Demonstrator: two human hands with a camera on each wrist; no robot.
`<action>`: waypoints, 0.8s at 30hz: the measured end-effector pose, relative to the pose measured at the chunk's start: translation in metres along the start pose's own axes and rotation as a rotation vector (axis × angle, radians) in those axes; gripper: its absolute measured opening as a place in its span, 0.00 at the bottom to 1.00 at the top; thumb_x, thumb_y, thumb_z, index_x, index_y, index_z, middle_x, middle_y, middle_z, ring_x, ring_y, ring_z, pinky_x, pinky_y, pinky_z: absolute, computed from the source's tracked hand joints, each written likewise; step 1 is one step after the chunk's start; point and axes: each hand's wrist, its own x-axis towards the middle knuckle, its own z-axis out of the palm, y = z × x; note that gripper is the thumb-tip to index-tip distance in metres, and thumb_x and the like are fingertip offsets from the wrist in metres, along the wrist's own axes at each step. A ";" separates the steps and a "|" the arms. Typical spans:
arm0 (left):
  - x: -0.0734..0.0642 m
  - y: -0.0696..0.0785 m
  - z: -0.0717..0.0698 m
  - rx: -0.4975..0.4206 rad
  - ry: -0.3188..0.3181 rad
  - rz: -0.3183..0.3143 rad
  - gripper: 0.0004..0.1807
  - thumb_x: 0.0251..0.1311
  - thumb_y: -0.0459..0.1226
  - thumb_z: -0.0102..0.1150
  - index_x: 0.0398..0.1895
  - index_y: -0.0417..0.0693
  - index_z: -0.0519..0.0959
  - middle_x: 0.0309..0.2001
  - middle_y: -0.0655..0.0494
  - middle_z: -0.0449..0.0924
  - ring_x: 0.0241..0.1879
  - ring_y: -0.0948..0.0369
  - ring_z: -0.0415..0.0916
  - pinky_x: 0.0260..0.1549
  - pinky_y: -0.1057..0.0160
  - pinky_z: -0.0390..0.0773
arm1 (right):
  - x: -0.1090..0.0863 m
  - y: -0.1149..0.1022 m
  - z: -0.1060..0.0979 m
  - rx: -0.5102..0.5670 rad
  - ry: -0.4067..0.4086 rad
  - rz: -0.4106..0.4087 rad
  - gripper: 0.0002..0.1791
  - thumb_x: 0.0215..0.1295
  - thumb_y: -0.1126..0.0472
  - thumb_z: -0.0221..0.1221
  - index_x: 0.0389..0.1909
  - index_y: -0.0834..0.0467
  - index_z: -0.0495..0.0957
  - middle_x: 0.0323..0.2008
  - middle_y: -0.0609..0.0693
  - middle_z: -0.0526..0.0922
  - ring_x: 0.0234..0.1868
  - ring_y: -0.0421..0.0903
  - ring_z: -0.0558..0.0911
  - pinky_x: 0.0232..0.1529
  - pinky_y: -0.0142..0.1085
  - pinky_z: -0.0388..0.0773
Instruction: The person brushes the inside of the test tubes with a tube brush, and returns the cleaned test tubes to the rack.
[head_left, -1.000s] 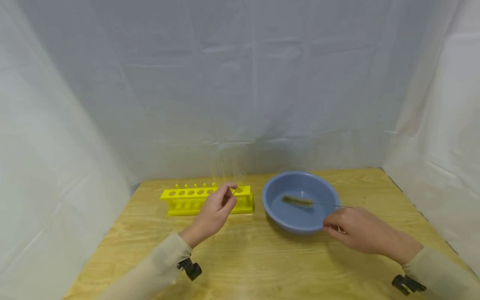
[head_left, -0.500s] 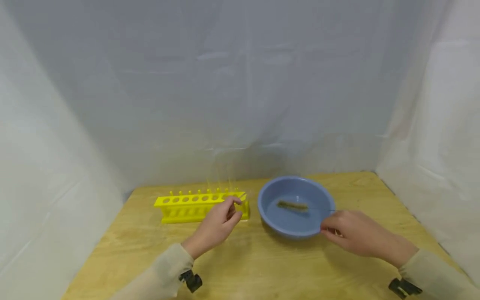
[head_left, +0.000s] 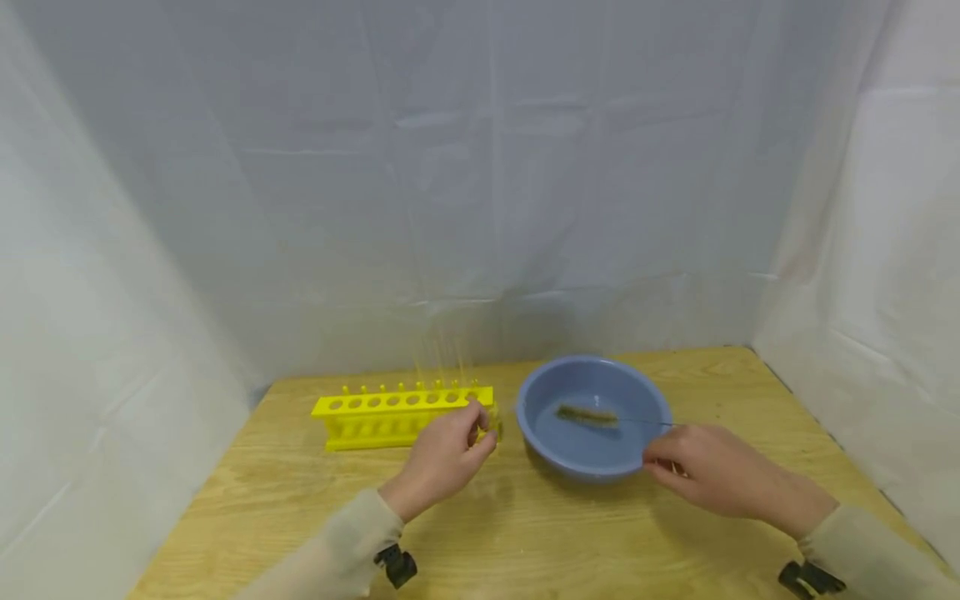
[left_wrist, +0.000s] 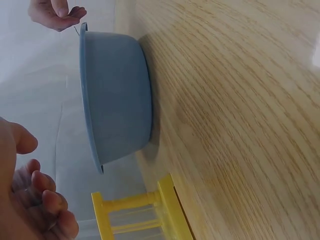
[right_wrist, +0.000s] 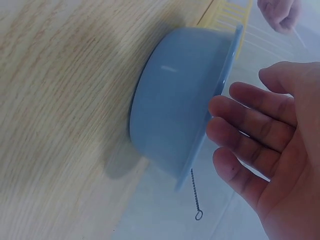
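My left hand is at the right end of a yellow test tube rack. In the left wrist view its fingers are loosely bent, the thumb stands apart, and nothing shows between them. Faint clear tubes rise behind the rack. A bristled test tube brush lies in the blue basin, its wire handle crossing the right rim. My right hand is beside that rim with relaxed fingers. The right wrist view shows the looped wire end free of the hand; whether the fingers touch the rim, I cannot tell.
Rack and basin stand side by side on a wooden table. White sheeting hangs behind and on both sides. The basin's near wall rises between my hands in the left wrist view.
My left hand has moved slightly right and down along the rack; the faint clear shape at its fingertips no longer shows. The right hand and brush stay nearly still while the view shifts a little.
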 end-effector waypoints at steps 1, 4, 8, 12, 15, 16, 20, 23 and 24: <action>0.000 0.000 0.001 0.014 0.006 0.003 0.07 0.68 0.44 0.58 0.32 0.58 0.72 0.18 0.65 0.63 0.16 0.69 0.54 0.18 0.69 0.58 | -0.001 0.000 0.000 0.004 0.001 0.002 0.07 0.70 0.58 0.61 0.34 0.41 0.83 0.26 0.28 0.76 0.23 0.24 0.68 0.25 0.26 0.68; -0.001 0.001 0.004 0.047 0.017 0.008 0.10 0.68 0.46 0.58 0.29 0.59 0.70 0.18 0.65 0.62 0.15 0.69 0.54 0.18 0.69 0.57 | -0.002 0.001 0.002 0.002 0.009 0.014 0.07 0.69 0.58 0.62 0.34 0.42 0.83 0.27 0.28 0.78 0.24 0.24 0.69 0.26 0.26 0.69; 0.000 0.001 0.006 0.102 0.028 0.023 0.13 0.68 0.47 0.58 0.27 0.59 0.68 0.17 0.66 0.62 0.15 0.70 0.54 0.17 0.69 0.56 | -0.003 0.002 0.000 -0.011 0.009 0.024 0.06 0.70 0.58 0.62 0.35 0.42 0.83 0.27 0.29 0.78 0.24 0.24 0.69 0.26 0.26 0.69; 0.002 0.002 0.007 0.153 0.024 0.043 0.14 0.67 0.47 0.57 0.24 0.60 0.67 0.17 0.67 0.63 0.15 0.70 0.54 0.17 0.69 0.57 | -0.003 0.003 -0.003 -0.012 0.009 0.034 0.05 0.70 0.58 0.61 0.35 0.44 0.84 0.28 0.30 0.80 0.25 0.25 0.70 0.26 0.26 0.69; 0.003 0.002 0.008 0.170 0.011 0.051 0.14 0.67 0.46 0.57 0.23 0.60 0.67 0.15 0.67 0.62 0.14 0.70 0.53 0.16 0.69 0.55 | -0.003 0.005 -0.005 -0.027 0.032 0.040 0.05 0.70 0.58 0.62 0.36 0.46 0.85 0.29 0.32 0.81 0.26 0.25 0.71 0.26 0.27 0.70; 0.004 0.002 0.008 0.175 0.010 0.052 0.14 0.66 0.46 0.57 0.23 0.60 0.68 0.15 0.67 0.62 0.14 0.70 0.53 0.15 0.69 0.54 | -0.003 0.006 -0.005 -0.042 0.044 0.045 0.04 0.69 0.58 0.62 0.37 0.46 0.85 0.29 0.33 0.80 0.27 0.26 0.71 0.26 0.27 0.70; 0.006 0.003 0.009 0.184 0.000 0.048 0.15 0.66 0.45 0.58 0.22 0.59 0.67 0.14 0.66 0.60 0.13 0.69 0.50 0.14 0.68 0.52 | -0.005 0.009 -0.008 -0.114 0.110 0.058 0.03 0.66 0.59 0.64 0.37 0.47 0.86 0.32 0.36 0.81 0.29 0.29 0.74 0.26 0.28 0.72; 0.007 0.004 0.008 0.191 -0.020 0.037 0.17 0.66 0.45 0.58 0.20 0.59 0.67 0.13 0.66 0.58 0.13 0.69 0.49 0.14 0.68 0.51 | -0.006 0.011 -0.009 -0.176 0.165 0.052 0.04 0.62 0.60 0.67 0.36 0.48 0.86 0.34 0.38 0.81 0.33 0.33 0.77 0.30 0.32 0.77; 0.007 0.004 0.008 0.192 -0.028 0.033 0.17 0.66 0.45 0.58 0.20 0.59 0.67 0.13 0.66 0.58 0.13 0.69 0.49 0.13 0.68 0.50 | -0.006 0.013 -0.009 -0.198 0.186 0.046 0.04 0.61 0.61 0.68 0.35 0.48 0.85 0.35 0.38 0.81 0.34 0.35 0.77 0.31 0.33 0.78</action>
